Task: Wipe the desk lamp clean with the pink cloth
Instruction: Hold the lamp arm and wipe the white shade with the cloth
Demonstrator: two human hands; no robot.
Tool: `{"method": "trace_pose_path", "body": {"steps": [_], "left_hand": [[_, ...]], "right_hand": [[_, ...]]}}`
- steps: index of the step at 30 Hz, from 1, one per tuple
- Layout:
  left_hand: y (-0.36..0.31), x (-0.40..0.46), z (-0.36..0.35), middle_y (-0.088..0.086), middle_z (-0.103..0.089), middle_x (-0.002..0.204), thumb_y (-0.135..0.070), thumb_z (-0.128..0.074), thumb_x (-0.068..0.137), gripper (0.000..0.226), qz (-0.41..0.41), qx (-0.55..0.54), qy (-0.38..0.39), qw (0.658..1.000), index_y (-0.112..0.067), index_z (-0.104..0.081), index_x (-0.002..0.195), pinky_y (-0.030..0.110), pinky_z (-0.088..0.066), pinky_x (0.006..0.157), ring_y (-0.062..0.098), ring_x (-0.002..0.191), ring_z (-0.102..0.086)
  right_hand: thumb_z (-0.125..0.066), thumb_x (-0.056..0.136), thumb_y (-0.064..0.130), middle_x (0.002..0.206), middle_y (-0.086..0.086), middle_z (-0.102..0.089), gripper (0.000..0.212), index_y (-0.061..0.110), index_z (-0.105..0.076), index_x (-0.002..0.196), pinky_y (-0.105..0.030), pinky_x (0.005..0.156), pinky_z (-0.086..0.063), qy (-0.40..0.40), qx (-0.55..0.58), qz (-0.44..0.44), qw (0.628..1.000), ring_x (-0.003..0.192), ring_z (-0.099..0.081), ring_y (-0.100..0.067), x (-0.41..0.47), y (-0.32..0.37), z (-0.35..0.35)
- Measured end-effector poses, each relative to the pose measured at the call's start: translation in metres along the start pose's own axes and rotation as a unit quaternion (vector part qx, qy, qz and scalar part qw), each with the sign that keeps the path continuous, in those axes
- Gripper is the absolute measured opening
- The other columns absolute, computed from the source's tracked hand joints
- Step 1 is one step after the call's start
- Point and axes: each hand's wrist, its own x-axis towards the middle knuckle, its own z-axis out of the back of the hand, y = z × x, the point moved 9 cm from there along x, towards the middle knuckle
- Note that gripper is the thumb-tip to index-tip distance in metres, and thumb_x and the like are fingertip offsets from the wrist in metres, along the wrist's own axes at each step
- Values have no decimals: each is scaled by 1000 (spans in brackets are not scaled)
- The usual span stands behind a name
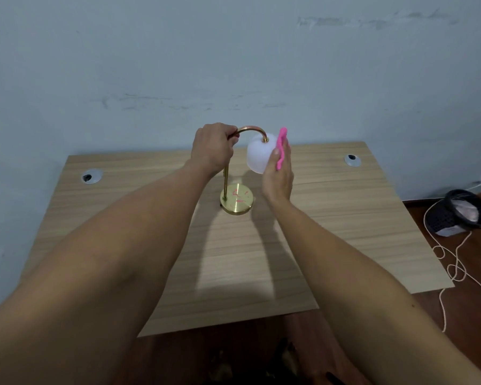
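The left hand (214, 147) curls round the arched brass neck (252, 131) of the desk lamp (227, 176). The right hand (279, 179) pinches the folded pink cloth (282, 145) against its frosted white shade (258, 158). The round base (237, 201) stands on the woodgrain desk (345, 218).

Glossy brass-look metal lamp base (236, 200), matt frosted white shade (258, 157), wood-grain desk (345, 218)

Nothing in view can be read: no text, label, brand or number. The only marks are red scribbles (237, 194) on the round brass base (242, 209) of the desk lamp (257, 158), and they form no legible letters or figures.
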Motion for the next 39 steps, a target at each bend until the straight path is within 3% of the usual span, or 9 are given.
{"method": "trace_pose_path", "body": {"steps": [3, 6, 8, 11, 16, 23, 31, 33, 39], "left_hand": [[1, 0, 0, 11, -71, 81, -19, -57, 100, 20, 5, 0, -2, 1000, -11, -75, 94, 41, -49, 74, 35, 83, -62], [0, 0, 1, 10, -70, 80, -18, -57, 99, 20, 3, 0, -6, 1000, -11, -75, 94, 40, -48, 74, 36, 84, -62], [-1, 0, 0, 9, -69, 79, -18, -58, 100, 19, 0, 0, -4, 1000, -11, -75, 94, 40, -48, 74, 35, 84, -62], [-1, 1, -1, 8, -68, 77, -18, -58, 99, 19, 2, -2, 3, 1000, -11, -75, 93, 41, -49, 73, 36, 83, -62], [3, 1, -1, 11, -69, 76, -19, -58, 97, 18, 8, -14, 8, 1000, -13, -75, 92, 44, -52, 75, 36, 81, -62], [1, -1, 0, 7, -68, 75, -18, -59, 99, 18, 6, -10, 6, 1000, -12, -75, 93, 41, -51, 74, 35, 81, -63], [1, 3, -2, 4, -61, 73, -19, -59, 99, 18, -1, -10, 15, 1000, -13, -75, 95, 32, -41, 68, 32, 78, -60], [2, 3, -3, 6, -60, 70, -19, -59, 98, 18, -1, -8, 20, 1000, -13, -74, 91, 32, -40, 66, 34, 77, -60], [2, 1, 0, 5, -57, 67, -18, -59, 98, 18, 5, -6, 19, 1000, -14, -72, 86, 37, -42, 66, 34, 75, -55]], "right_hand": [[-20, 106, 62, 171, 16, -26, 51, 64, -17, 157, -64, 106, -50, 36, -33, -9, 999, 152, -42, -26, 5, 6, 5], [-27, 114, 39, 178, 5, -5, 58, 31, -10, 169, -58, 128, -24, 58, -90, 142, 984, 164, -3, -20, -24, 18, -2], [-30, 114, 35, 178, 4, 3, 60, 28, -7, 169, -60, 129, -18, 77, -126, 160, 976, 164, 6, -23, -42, 5, -11], [-33, 114, 31, 176, 10, 1, 59, 26, -12, 169, -54, 127, -29, 55, -75, 129, 987, 164, -4, -22, -39, 0, -6], [-27, 113, 38, 169, 21, -28, 50, 37, -31, 163, -46, 110, -51, 16, -38, 65, 997, 147, -34, 2, -2, 25, 10], [-29, 111, 36, 171, -11, -28, 56, 17, -31, 164, -53, 121, -37, 28, -300, 198, 933, 158, -26, -38, -29, 28, -4], [-35, 105, 35, 143, -5, -51, 40, 22, -56, 137, -46, 92, -50, 29, -359, 264, 895, 122, -52, -31, -16, 67, 7], [-40, 105, 31, 143, -5, -52, 39, 22, -55, 140, -44, 93, -51, 46, -331, 259, 906, 119, -55, -31, -12, 57, 15], [-33, 112, 40, 143, -4, -54, 46, 23, -54, 150, -43, 103, -49, 57, -123, 77, 988, 128, -56, -26, 5, 16, 37]]}}
